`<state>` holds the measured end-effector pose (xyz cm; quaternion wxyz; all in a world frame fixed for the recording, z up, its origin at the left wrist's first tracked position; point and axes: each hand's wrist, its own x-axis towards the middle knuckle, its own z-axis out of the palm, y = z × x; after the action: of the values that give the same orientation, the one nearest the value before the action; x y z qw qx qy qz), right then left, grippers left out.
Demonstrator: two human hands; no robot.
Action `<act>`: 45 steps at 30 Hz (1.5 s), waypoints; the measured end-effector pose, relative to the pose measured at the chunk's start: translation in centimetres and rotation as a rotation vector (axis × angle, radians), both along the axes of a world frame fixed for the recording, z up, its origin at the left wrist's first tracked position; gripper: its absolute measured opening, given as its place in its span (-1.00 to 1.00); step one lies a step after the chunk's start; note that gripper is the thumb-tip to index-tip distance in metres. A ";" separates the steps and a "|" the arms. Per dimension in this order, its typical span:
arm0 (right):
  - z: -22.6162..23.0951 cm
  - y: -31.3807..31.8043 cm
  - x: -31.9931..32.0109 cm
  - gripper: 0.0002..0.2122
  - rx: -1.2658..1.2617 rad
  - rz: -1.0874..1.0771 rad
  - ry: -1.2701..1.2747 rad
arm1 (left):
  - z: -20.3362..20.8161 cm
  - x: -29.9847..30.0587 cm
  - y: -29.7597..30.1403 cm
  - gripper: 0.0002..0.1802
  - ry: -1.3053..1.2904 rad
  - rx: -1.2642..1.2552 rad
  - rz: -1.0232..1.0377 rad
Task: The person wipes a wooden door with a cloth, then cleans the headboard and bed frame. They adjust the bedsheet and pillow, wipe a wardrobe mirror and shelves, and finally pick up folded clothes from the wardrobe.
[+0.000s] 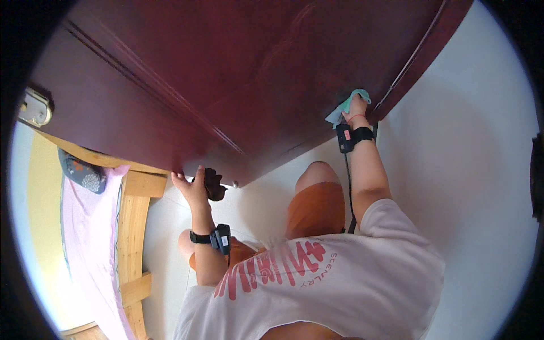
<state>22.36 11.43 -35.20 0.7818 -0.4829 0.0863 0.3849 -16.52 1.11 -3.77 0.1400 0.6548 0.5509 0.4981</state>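
Your right hand (356, 107) clutched a green cloth (339, 113) against the door (226, 85) near its right edge, while your left hand (192, 184), grip unclear, spread at its left edge, and uneven pressure risked a sudden, pinching swing.

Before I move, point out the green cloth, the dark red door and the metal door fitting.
Green cloth (341, 109): head view, on its fold beside the right hand (358, 107).
Dark red door (232, 79): head view, on its flat panel.
Metal door fitting (38, 107): head view, on its pale face.
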 end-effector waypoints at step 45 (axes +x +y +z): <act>-12.6 -3.7 -10.4 -0.26 -0.424 1.169 -1.065 | 2.5 -1.8 -2.6 -0.23 -0.008 -0.098 0.020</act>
<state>11.95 7.76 -47.83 0.2829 -0.7056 -0.4913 0.4251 -18.37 -1.49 -1.27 0.1692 0.6398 0.5805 0.4744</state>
